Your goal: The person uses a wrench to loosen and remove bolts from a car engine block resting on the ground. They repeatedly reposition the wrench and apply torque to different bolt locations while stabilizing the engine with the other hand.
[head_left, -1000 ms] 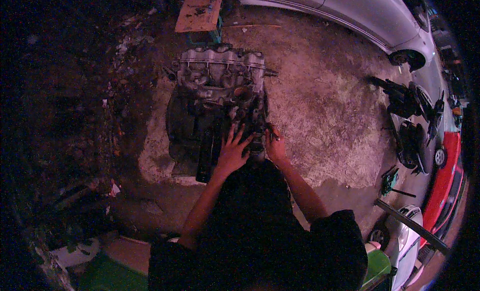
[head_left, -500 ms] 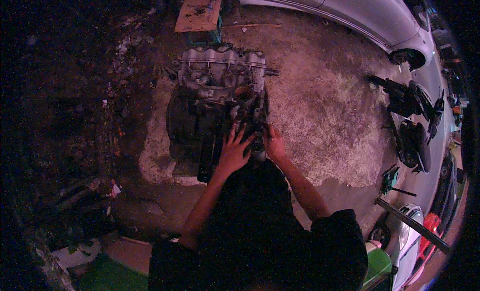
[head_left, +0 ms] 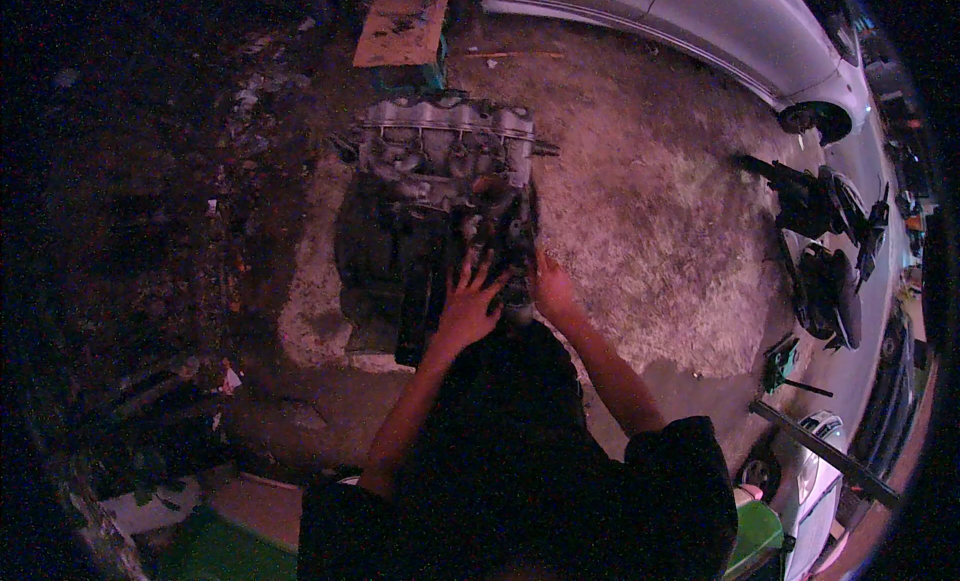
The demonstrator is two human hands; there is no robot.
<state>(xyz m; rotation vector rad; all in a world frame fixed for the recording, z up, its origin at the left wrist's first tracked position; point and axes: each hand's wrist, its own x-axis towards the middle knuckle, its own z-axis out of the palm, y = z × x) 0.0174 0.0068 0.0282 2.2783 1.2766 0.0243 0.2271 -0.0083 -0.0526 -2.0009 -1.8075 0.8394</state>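
A dirty metal engine point(head_left: 445, 141) rests on the ground in front of me, with its ribbed silver top at the far end and a darker body towards me. My left hand point(head_left: 473, 301) lies on the engine's near part with its fingers spread. At the near right edge of the engine is my right hand point(head_left: 557, 289), its fingers bent inward against the side. What those fingers grip, if anything, is too dark to make out. Beyond my left hand a brownish round opening point(head_left: 490, 188) shows in the engine.
Past the engine stands a teal crate point(head_left: 415, 76) topped by a brown board point(head_left: 402, 26). A silver car point(head_left: 690, 31) is parked at the far right. Motorcycles point(head_left: 825, 251) and a green metal stand point(head_left: 783, 363) are at the right. Dark clutter covers the left.
My right hand has shifted slightly right and its fingers have drawn in. My left hand stays nearly in place. A red vehicle at the lower right is gone from view.
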